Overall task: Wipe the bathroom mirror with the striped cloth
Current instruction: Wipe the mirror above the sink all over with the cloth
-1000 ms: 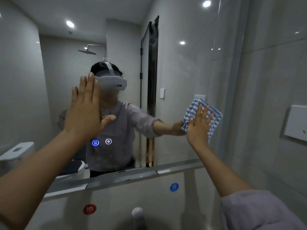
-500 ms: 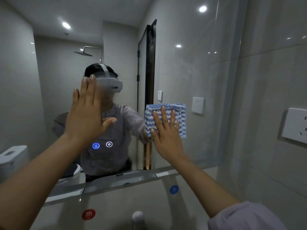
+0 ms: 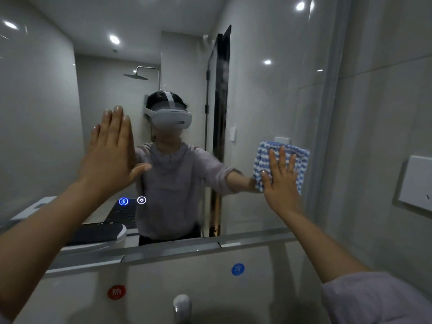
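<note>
At right side of mirror (image 3: 257,90), near its edge, right hand (image 3: 279,185) presses striped cloth (image 3: 261,160) flat on it, fingers straight and spread. Left hand (image 3: 109,155) raised flat before mirror at left, fingers together, thumb out; touching it or not, cannot tell. Faucet (image 3: 182,305) below.

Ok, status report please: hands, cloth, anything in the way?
Left hand open, flat against mirror. Right hand open, pressing cloth on it near its right edge. In the way: only the left hand.
</note>
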The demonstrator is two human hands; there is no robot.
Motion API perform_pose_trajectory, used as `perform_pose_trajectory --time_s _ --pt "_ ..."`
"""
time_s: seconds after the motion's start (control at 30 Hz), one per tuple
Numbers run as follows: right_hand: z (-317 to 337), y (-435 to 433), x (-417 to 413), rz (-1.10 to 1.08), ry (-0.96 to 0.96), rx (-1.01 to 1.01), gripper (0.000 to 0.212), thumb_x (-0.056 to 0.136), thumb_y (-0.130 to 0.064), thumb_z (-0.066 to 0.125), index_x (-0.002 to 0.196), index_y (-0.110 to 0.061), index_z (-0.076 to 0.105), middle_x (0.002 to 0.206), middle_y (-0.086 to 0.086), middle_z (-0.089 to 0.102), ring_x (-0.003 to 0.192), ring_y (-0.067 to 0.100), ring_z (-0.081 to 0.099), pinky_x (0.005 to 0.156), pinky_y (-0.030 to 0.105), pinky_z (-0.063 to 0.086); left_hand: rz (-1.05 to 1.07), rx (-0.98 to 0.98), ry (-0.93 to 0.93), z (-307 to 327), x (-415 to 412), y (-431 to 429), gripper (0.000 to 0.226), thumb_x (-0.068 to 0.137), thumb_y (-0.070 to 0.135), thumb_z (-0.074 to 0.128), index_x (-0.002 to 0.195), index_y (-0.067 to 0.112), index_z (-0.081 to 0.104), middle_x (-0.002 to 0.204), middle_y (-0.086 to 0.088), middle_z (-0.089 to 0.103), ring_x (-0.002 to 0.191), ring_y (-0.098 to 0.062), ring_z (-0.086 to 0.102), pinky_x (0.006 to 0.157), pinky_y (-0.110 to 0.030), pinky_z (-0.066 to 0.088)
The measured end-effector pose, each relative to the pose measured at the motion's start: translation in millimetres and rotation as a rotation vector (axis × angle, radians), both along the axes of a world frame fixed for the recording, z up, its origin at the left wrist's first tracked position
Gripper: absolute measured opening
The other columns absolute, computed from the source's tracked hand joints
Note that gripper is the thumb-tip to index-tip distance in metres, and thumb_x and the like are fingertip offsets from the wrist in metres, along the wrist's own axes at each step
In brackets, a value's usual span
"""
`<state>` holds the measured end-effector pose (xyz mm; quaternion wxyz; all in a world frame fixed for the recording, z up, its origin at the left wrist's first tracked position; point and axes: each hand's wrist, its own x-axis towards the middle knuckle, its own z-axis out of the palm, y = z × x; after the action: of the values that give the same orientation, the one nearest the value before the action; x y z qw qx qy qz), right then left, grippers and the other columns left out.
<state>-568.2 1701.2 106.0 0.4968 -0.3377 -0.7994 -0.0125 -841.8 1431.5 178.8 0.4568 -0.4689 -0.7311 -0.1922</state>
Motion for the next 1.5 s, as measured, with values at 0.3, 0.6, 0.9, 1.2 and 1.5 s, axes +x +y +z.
perform_pose_trajectory --time_s 0.3,0.6,0.9,1.2,1.5 --pt "-3.1 0.2 2.2 -0.002 -0.068 0.032 0.060 0.096 -0.053 0.011 0.151 -0.035 -0.004 0.154 -0.010 -0.025 0.140 0.021 -0.031 0.115 0.045 -0.015 0.029 -0.032 -0.016 -9.8 58.4 20.9 0.111 0.071 0.045 0.074 0.147 -0.004 0.010 0.156 -0.023 0.006 0.144 -0.039 0.004 0.115 -0.053 0.009" --pt "-14.7 6.8 6.9 0.045 -0.099 0.088 0.059 0.100 -0.045 0.021 0.151 -0.032 -0.005 0.157 -0.005 -0.019 0.143 0.026 -0.025 0.117 0.049 -0.012 -0.025 -0.070 -0.099 -46.2 112.6 86.8 0.106 0.076 0.047 0.068 0.148 -0.001 0.008 0.158 -0.017 -0.001 0.146 -0.030 -0.004 0.116 -0.044 0.000" --pt "-87.7 -16.4 -21.6 0.030 -0.164 0.150 0.061 0.096 -0.042 0.023 0.152 -0.031 0.001 0.162 0.001 -0.004 0.146 0.036 -0.009 0.113 0.060 0.003 0.003 -0.042 -0.112 -52.7 114.9 93.8 0.106 0.074 0.038 0.074 0.147 -0.003 0.010 0.157 -0.018 -0.001 0.143 -0.026 -0.007 0.116 -0.045 0.005" --pt "-133.0 -26.8 -30.7 0.129 -0.368 0.342 0.065 0.091 -0.038 0.035 0.152 -0.031 0.014 0.161 -0.001 0.014 0.148 0.030 -0.002 0.115 0.054 0.007 0.012 -0.053 -0.107 -55.1 112.1 94.7 0.106 0.077 0.041 0.070 0.148 -0.001 0.003 0.155 -0.011 -0.013 0.142 -0.022 -0.015 0.116 -0.043 0.000" --pt "-142.6 49.1 47.3 -0.013 -0.175 0.144 0.053 0.103 -0.039 0.012 0.153 -0.030 -0.002 0.161 -0.004 -0.010 0.148 0.028 -0.007 0.118 0.050 0.002 0.012 -0.035 -0.084 -58.2 106.7 98.9 0.105 0.076 0.043 0.069 0.147 -0.004 0.007 0.157 -0.017 -0.005 0.145 -0.029 -0.007 0.116 -0.048 0.004"
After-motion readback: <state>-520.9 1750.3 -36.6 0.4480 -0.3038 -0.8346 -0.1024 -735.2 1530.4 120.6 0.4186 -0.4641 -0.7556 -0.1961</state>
